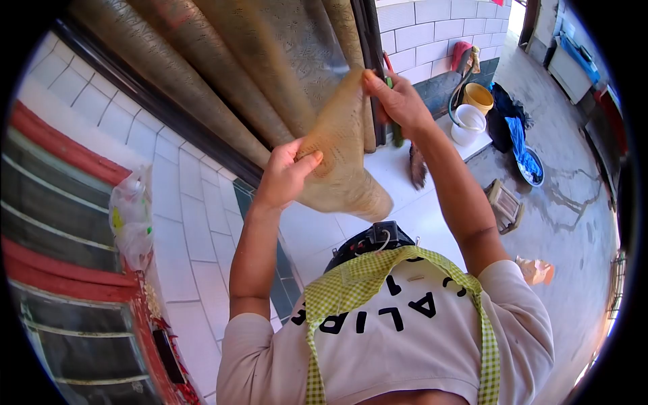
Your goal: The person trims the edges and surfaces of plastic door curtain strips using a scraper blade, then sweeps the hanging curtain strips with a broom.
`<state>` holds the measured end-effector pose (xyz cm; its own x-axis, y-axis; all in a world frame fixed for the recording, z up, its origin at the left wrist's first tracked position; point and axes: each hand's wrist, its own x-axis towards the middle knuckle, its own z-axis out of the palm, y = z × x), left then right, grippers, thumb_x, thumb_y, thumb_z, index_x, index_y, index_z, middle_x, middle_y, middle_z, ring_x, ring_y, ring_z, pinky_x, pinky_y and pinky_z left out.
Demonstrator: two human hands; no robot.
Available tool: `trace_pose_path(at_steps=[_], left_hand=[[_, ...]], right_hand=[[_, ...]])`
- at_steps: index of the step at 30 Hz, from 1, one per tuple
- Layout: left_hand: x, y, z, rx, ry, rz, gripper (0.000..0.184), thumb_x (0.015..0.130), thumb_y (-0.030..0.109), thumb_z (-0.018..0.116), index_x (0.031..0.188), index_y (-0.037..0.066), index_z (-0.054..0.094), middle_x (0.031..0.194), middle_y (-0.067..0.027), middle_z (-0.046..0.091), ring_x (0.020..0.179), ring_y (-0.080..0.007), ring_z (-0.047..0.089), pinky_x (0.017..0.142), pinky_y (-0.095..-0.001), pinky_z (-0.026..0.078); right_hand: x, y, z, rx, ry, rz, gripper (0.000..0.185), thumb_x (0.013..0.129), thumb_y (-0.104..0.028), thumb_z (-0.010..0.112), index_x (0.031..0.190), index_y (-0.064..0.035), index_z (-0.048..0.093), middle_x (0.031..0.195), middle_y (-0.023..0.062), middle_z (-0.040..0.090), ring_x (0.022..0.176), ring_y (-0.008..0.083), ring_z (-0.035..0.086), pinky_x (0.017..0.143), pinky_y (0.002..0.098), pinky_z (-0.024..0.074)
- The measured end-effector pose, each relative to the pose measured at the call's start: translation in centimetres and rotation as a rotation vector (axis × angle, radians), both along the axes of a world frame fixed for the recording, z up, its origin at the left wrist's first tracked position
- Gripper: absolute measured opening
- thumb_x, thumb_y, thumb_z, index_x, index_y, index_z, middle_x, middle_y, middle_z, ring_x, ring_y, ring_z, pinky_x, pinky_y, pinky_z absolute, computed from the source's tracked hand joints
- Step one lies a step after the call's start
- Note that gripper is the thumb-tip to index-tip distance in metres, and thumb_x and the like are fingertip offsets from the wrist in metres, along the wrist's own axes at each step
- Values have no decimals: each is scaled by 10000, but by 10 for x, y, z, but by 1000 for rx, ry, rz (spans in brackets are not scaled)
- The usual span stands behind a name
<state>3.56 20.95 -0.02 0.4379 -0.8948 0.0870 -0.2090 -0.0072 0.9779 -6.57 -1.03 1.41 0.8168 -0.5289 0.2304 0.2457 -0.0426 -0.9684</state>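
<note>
A patterned brown-gold curtain point(223, 61) hangs in the dark-framed doorway, and its lower part is gathered up in front of me. My left hand point(287, 172) is closed on the curtain, thumb pressed on top of the cloth. Higher and to the right, my right hand point(399, 104) pinches the curtain's edge and stretches the fabric between both hands. The bottom of the cloth hangs loosely below them. Something green shows right by my right hand; whether it touches the hand I cannot tell. The cloth partly hides my fingers.
A brush-like thing point(418, 167) lies on the white floor. Farther right are a white bucket point(467, 125), a yellow bucket point(478, 98), a basin with blue cloth point(530, 166) and a small stool point(501, 206). A plastic bag point(131, 216) hangs by the red-framed window.
</note>
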Motion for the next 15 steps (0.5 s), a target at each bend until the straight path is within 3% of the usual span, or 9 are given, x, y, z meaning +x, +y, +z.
trace_pose_path(at_steps=[1,2,3,5,6,9,11,12,15], left_hand=[[0,0,-3,-60,257,24,391,884,61,533,1246,-74,469,1106,-129,609,1018,-187,585,877,-295,471],[0,-2,-4,-119,513,46,373,892,40,491,1249,-65,466,1107,-133,605,1015,-207,593,881,-313,481],[-2,-4,-3,-120,508,48,373,892,40,491,1249,-65,466,1107,-133,605,1015,-207,593,881,-313,481],[-7,-11,0,-170,712,152,412,870,9,455,1278,-42,441,1150,-147,578,1046,-244,586,918,-363,479],[-10,-15,0,-161,712,153,412,870,9,455,1278,-42,441,1150,-147,578,1046,-244,586,918,-363,479],[-18,-24,-5,-176,811,78,468,839,-27,419,1307,-19,413,1186,-136,548,1080,-224,563,903,-343,483],[-23,-23,-9,-190,761,83,532,779,-59,405,1309,-9,416,1195,-135,546,1089,-230,559,918,-347,474],[-23,-24,-9,-216,749,74,583,734,-65,396,1316,-21,405,1203,-144,543,1093,-239,558,940,-353,460],[-27,-22,-10,-242,771,99,609,710,-65,392,1318,-32,399,1208,-154,539,1102,-251,554,955,-366,452]], right_hand=[[8,-12,-8,-551,12,-353,444,905,-466,531,908,-22,518,693,130,580,521,203,538,496,349,433],[3,-23,-18,-641,42,-443,427,921,-447,501,929,-20,503,723,173,587,593,270,575,554,385,450],[-8,-19,-11,-734,71,-534,410,938,-428,470,951,-19,488,752,216,594,666,336,612,613,421,466],[-26,13,-3,-587,46,-398,324,942,-362,472,984,-41,471,802,228,609,773,380,617,664,436,470],[-23,23,-13,-733,-82,-369,317,923,-326,516,1036,-40,439,821,222,612,775,375,621,662,450,466],[-9,23,-21,-792,-187,-175,266,921,-276,532,910,-10,519,808,211,615,696,403,596,601,456,458],[2,12,-24,-602,-75,-126,256,927,-242,524,832,-7,555,714,208,590,642,397,579,564,436,457],[0,10,-22,-689,-37,-172,248,932,-232,519,829,-11,568,643,207,564,582,387,567,533,430,451],[-4,10,-21,-759,18,-151,246,929,-235,523,822,-21,581,632,197,570,569,388,568,532,439,453]])
